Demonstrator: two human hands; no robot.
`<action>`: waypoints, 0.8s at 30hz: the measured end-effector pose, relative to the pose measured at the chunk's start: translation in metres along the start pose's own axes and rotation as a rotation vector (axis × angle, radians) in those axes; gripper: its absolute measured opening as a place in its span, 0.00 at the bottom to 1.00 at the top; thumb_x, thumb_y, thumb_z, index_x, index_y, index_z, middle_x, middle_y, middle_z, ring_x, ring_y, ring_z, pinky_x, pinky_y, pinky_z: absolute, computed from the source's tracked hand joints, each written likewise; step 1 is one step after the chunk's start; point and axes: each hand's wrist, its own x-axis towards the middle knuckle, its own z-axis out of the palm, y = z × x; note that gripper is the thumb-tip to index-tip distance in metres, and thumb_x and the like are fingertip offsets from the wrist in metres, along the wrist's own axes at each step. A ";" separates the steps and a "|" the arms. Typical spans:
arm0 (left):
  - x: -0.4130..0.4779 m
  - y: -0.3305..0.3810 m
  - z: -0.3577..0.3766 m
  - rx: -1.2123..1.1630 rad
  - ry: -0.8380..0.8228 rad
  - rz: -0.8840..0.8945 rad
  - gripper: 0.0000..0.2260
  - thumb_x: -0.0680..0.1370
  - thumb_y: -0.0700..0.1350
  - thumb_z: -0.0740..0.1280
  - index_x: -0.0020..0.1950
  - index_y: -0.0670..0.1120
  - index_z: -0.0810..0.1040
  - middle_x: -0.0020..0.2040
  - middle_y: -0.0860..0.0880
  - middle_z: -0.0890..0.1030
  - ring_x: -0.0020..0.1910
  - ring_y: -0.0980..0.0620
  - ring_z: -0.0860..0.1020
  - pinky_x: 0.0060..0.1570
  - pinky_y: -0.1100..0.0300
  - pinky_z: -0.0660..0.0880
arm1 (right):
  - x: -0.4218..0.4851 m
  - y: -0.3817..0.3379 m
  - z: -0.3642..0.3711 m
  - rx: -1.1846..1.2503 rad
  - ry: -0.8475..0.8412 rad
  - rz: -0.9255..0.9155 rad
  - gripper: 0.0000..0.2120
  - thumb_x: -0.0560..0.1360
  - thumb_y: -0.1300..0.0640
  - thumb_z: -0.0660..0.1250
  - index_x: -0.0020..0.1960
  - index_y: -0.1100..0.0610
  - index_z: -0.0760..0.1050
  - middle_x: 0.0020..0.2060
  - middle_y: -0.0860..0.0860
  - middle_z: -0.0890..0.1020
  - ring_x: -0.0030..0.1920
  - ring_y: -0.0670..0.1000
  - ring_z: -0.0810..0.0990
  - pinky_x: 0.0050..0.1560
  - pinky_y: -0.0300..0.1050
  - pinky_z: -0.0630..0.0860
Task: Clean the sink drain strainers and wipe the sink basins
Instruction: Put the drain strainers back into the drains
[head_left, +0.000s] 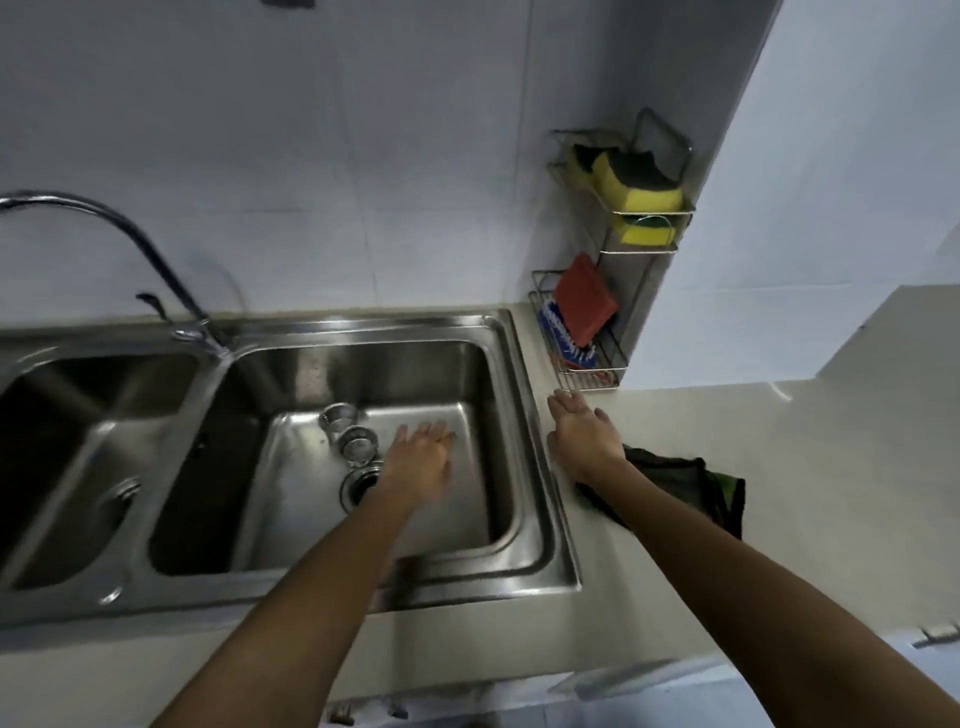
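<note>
Steel basin (415, 374), strainers (358, 447) inside, left hand (421, 457) flat-fingered beside them, right hand (584, 436) spread over counter (779, 467)

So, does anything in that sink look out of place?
Yes. Two drain strainers lie loose on the floor of the right basin, beside its open drain hole rather than seated in a drain. Nothing looks spilled or damaged.
</note>
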 end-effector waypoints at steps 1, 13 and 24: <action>-0.008 -0.018 0.002 0.007 0.001 -0.046 0.23 0.80 0.48 0.55 0.75 0.46 0.60 0.77 0.46 0.58 0.76 0.46 0.56 0.72 0.47 0.54 | 0.005 -0.013 0.003 0.006 -0.005 -0.059 0.27 0.80 0.56 0.55 0.77 0.58 0.54 0.78 0.53 0.55 0.78 0.53 0.51 0.75 0.54 0.54; -0.046 -0.128 0.040 -0.229 -0.091 -0.408 0.20 0.80 0.47 0.58 0.72 0.47 0.65 0.71 0.48 0.69 0.71 0.49 0.65 0.70 0.51 0.62 | 0.065 -0.154 0.068 0.026 -0.244 -0.183 0.30 0.80 0.54 0.55 0.79 0.59 0.47 0.79 0.52 0.49 0.78 0.53 0.48 0.76 0.53 0.54; 0.038 -0.167 0.087 -0.592 -0.131 -0.490 0.20 0.78 0.44 0.61 0.69 0.42 0.69 0.67 0.42 0.74 0.65 0.42 0.73 0.61 0.53 0.70 | 0.159 -0.207 0.134 0.116 -0.382 -0.043 0.28 0.78 0.55 0.60 0.75 0.60 0.56 0.75 0.54 0.60 0.75 0.55 0.58 0.72 0.55 0.63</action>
